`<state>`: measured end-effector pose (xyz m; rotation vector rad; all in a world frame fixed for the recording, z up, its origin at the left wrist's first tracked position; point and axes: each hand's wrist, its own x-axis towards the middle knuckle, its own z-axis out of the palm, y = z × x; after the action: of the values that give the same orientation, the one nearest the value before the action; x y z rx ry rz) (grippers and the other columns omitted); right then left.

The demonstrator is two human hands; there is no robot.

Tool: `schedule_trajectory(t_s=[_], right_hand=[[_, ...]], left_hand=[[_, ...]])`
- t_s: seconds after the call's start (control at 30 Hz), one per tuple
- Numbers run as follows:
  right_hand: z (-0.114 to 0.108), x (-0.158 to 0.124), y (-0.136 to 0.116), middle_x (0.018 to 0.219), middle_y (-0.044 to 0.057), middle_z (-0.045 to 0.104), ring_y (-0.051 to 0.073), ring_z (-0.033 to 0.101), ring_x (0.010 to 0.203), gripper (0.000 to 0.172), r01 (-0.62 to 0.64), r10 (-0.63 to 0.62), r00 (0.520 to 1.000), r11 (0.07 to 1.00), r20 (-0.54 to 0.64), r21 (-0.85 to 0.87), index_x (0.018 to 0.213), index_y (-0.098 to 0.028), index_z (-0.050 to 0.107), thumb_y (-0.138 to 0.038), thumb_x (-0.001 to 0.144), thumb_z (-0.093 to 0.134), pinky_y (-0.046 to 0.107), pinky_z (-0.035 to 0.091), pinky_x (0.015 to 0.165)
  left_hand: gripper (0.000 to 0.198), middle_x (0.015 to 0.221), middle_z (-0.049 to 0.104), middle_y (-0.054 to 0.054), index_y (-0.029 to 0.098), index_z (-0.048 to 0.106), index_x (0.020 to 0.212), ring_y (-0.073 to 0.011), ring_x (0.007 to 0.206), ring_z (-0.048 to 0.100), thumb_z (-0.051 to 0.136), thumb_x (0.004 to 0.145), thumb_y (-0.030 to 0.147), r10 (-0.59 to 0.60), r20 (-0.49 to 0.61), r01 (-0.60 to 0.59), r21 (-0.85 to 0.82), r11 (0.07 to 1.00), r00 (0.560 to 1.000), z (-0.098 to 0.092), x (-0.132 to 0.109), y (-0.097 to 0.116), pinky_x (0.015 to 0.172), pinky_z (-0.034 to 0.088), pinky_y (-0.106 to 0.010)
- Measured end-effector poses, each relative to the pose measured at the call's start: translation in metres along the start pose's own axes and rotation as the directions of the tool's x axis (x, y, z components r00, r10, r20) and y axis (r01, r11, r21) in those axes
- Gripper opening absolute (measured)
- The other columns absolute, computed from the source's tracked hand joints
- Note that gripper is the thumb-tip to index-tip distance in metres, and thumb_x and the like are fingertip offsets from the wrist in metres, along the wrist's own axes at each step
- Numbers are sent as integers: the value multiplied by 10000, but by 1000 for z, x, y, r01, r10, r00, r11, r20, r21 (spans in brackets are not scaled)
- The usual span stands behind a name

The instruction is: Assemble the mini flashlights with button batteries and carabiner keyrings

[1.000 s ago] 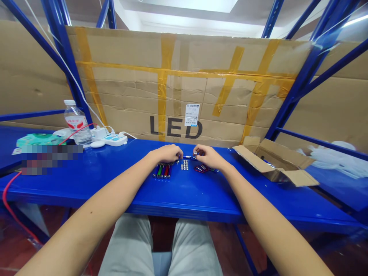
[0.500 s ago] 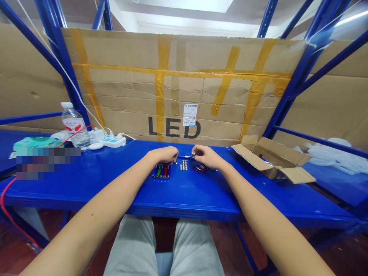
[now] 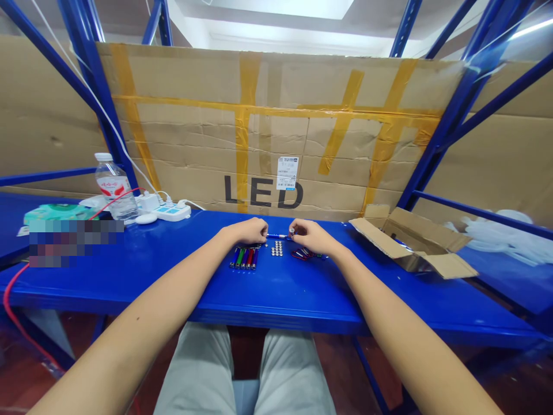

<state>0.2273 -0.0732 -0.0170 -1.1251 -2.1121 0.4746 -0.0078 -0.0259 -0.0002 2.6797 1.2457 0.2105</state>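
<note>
My left hand [image 3: 248, 231] is closed on one end of a small blue pen-shaped light [image 3: 275, 236] held level just above the blue shelf top [image 3: 173, 271]. At the light's other end my right hand [image 3: 307, 235] pinches a small silver part [image 3: 292, 232]. Just below my left hand lies a row of several coloured pen lights [image 3: 244, 257]. A cluster of small silver button cells [image 3: 277, 248] sits between my hands. Under my right hand lies a heap of red and dark clips [image 3: 305, 253].
An open cardboard box [image 3: 410, 242] lies at the right. At the left stand a water bottle [image 3: 111, 187], a white power strip [image 3: 166, 212] with a red cable, and a green packet [image 3: 54, 212]. A taped cardboard sheet marked LED [image 3: 276, 127] forms the back wall.
Both hands stay on the blue light; only the view has shifted slightly.
</note>
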Motion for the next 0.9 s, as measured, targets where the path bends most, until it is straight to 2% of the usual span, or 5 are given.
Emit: schedule_trajectory(t_s=[0.1, 0.23, 0.37, 0.73, 0.9], right_hand=[[1, 1, 1, 794, 8, 623, 157, 540, 741, 127, -12, 12, 1000, 1000, -5, -4, 843, -183, 593, -199, 722, 558, 281, 420, 689], [2, 1, 4, 753, -3, 602, 151, 523, 708, 116, -29, 29, 1000, 1000, -9, -12, 830, -178, 590, -202, 722, 557, 272, 404, 657], [3, 2, 4, 729, -7, 586, 150, 512, 705, 94, 1, 0, 1000, 999, -13, 33, 805, -173, 581, -213, 722, 567, 268, 393, 639], [1, 2, -2, 733, -8, 599, 146, 524, 686, 134, -7, 7, 1000, 991, -2, 137, 837, -175, 577, -210, 710, 554, 273, 409, 642], [-2, 0, 1, 798, 6, 624, 153, 545, 737, 145, 20, -20, 1000, 1000, -21, 6, 850, -186, 592, -174, 715, 542, 287, 431, 701]], left_hand=[[52, 758, 658, -13, 169, 608, 782, -135, 676, 579, 599, 732, 178, 99, -182, -112, -65, 992, 978, 0, 1, 5, 606, 410, -237], [63, 780, 655, -12, 160, 611, 839, -123, 710, 577, 570, 813, 200, 248, -447, -329, -113, 938, 859, -2, 0, 28, 670, 437, -243], [66, 832, 675, -25, 162, 631, 866, -133, 786, 601, 578, 855, 200, 364, -479, -447, -68, 892, 799, 1, -1, 48, 739, 447, -260], [174, 918, 681, -54, 179, 668, 943, -150, 831, 607, 506, 890, 210, 367, -499, -399, 45, 916, 785, -2, -6, 44, 777, 447, -276], [217, 823, 705, -37, 194, 691, 835, -166, 766, 610, 492, 769, 141, 263, -309, -239, 115, 964, 914, -18, -12, 25, 705, 426, -275]])
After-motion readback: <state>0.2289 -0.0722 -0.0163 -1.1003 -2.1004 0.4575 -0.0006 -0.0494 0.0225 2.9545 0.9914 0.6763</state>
